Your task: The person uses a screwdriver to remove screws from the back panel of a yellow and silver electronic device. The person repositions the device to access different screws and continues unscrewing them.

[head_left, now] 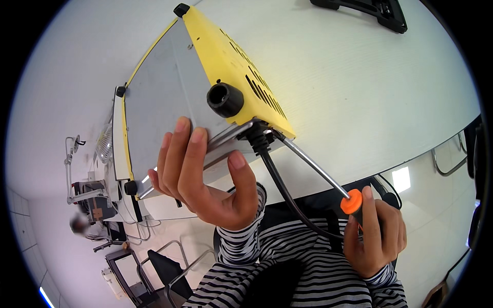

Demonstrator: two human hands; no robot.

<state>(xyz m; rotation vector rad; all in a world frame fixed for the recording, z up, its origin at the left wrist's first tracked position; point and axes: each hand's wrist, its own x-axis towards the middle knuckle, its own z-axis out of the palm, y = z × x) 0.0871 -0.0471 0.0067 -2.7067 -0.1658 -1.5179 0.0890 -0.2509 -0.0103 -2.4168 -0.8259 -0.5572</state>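
A yellow metal appliance (259,97) lies tipped on its side on the white table, its grey panel (167,77) and black feet showing. My left hand (208,185) curls its fingers onto the panel's lower metal edge, holding it. A thick black power cord (275,182) runs from a fitting at the corner down past my hands. My right hand (375,231) grips a screwdriver with an orange-and-black handle (352,203). Its long steel shaft reaches the appliance's corner just right of the cord fitting; the tip is hidden.
The white tabletop (375,102) has a black object (390,18) at its far right. Left are a wire fan (104,141), a jointed lamp (69,164) and a grey case (90,205). A blurred person (97,231) sits beyond, near black chairs (167,274).
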